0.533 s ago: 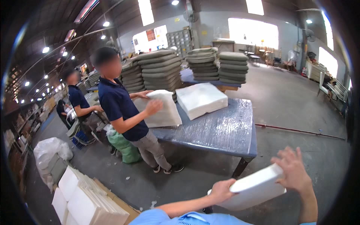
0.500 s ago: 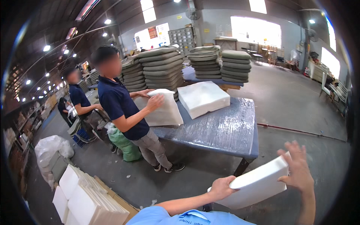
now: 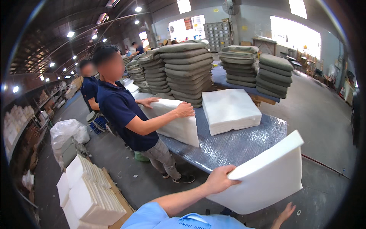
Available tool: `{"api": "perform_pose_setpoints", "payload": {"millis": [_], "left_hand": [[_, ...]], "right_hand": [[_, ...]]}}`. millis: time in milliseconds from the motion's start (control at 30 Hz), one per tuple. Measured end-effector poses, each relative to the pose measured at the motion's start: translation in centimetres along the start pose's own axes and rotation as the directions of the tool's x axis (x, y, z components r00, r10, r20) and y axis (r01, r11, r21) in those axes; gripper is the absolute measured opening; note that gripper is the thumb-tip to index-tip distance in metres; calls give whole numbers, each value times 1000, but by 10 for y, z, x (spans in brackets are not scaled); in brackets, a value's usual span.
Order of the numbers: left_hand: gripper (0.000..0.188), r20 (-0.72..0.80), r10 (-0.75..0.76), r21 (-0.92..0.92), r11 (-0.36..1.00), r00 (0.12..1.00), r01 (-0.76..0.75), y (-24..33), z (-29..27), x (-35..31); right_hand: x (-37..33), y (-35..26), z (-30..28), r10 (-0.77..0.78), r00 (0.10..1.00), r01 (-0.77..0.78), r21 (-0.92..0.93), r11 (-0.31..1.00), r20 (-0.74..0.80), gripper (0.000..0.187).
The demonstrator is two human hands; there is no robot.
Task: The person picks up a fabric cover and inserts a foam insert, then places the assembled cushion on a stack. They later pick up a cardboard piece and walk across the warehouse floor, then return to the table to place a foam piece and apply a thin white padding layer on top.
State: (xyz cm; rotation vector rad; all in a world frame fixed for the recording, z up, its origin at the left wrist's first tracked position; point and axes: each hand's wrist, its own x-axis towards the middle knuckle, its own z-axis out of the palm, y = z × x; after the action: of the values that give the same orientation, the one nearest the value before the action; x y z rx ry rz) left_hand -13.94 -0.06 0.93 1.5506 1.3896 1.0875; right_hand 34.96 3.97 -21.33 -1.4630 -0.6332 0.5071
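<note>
My left hand (image 3: 222,179) grips the upper left edge of a white foam sheet (image 3: 263,181), thumb on the near side. The sheet stands on edge in front of me, tilted and slightly bent, by the near end of the table. Below its lower right edge is my right hand (image 3: 285,215), fingers apart and holding nothing; its wrist is cut off by the picture's lower edge. On the plastic-wrapped table (image 3: 225,137) lies a thick stack of white sheets (image 3: 230,108). Across to the left, a co-worker holds other white sheets (image 3: 173,124) upright with both hands.
Tall stacks of grey-green cushions (image 3: 187,72) stand behind the table, with more cushions (image 3: 273,76) farther right. White pads (image 3: 95,198) are piled at my lower left, near a clear plastic bag (image 3: 68,133). A second co-worker (image 3: 89,86) stands behind the first.
My right hand has come off the white foam sheet and dropped low. The sheet has swung up and to the right in my left hand. My view has turned left.
</note>
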Motion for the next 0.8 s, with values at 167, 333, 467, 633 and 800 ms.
{"api": "perform_pose_setpoints", "payload": {"millis": [167, 333, 467, 633, 800], "left_hand": [[37, 57, -3, 523, 852, 998, -27, 44, -32, 72], [28, 421, 231, 656, 590, 877, -470, 58, 1, 173], [26, 582, 156, 663, 478, 798, -576, 47, 24, 223], [24, 580, 196, 658, 460, 791, -597, 32, 25, 250], [31, 300, 704, 710, 286, 644, -643, 6, 50, 277]], "right_hand": [[39, -139, 133, -588, 770, 600, 32, 799, 247, 64], [26, -308, 176, -688, 297, 885, 78, 458, 662, 88], [-1, -265, 248, -393, 150, 906, 33, 422, 907, 122], [-8, -231, 283, -215, 308, 709, -73, 701, 927, 119], [26, -229, 314, -197, 261, 699, -44, 714, 945, 90]]}}
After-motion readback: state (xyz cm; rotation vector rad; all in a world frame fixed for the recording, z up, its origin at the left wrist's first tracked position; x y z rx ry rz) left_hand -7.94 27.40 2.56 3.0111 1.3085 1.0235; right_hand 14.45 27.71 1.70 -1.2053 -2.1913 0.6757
